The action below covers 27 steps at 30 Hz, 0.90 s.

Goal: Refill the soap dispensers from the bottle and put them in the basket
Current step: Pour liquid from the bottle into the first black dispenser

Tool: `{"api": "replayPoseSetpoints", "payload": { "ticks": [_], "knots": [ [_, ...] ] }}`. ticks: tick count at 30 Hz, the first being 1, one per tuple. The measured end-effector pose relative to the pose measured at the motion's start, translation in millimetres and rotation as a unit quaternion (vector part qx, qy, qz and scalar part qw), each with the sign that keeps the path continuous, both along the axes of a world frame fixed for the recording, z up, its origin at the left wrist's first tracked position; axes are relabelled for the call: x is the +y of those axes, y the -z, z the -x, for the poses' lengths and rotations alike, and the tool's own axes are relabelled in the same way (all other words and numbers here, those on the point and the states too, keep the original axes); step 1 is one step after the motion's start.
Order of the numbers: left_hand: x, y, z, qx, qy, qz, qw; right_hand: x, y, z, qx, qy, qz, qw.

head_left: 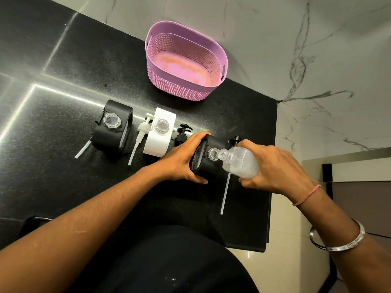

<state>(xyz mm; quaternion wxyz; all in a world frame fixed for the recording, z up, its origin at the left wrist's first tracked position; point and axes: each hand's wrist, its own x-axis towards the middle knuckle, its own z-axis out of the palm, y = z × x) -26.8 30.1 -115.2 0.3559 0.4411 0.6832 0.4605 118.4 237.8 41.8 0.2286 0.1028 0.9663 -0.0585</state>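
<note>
The black table (63, 81) carries everything; at its far edge, against the marble wall, sits the pink basket (186, 60), with nothing in it and well apart from the work; nearer, in a row, stand the left black dispenser (112, 132) and the white dispenser (158, 134), both uncapped, necks showing; the right black dispenser (208, 157) is tipped toward the person in the left hand (182, 159), whose grip is curled round its body; the right hand (273, 168) has its grip wrapped about the clear bottle (241, 161), tilted so its mouth meets the dispenser's neck; smaller still, the white pump (143, 127) lies between the first two dispensers, a black pump (183, 132) just beyond the left hand, another pump's tube (225, 193) beside the right hand.

Judging by this, pouring is under way on one of three dispensers. The risks: both necks are narrow, so a small slip of the bottle would send soap over the table; squeezing too hard could overflow the neck; soap on the body would make the left hand's hold slippery; the loose tube lies near the right wrist and could be knocked off the edge.
</note>
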Motion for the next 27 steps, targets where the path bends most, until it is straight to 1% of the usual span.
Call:
{"api": "replayPoseSetpoints", "payload": {
  "ticks": [9, 27],
  "knots": [
    [0.4, 0.7, 0.1, -0.004, 0.000, 0.004, 1.000, 0.2, -0.2, -0.7, 0.010, -0.007, -0.002, 1.000],
    [0.5, 2.8, -0.1, 0.000, 0.001, 0.001, 1.000, -2.6, -3.3, 0.5, 0.001, -0.002, -0.002, 1.000]
  ]
}}
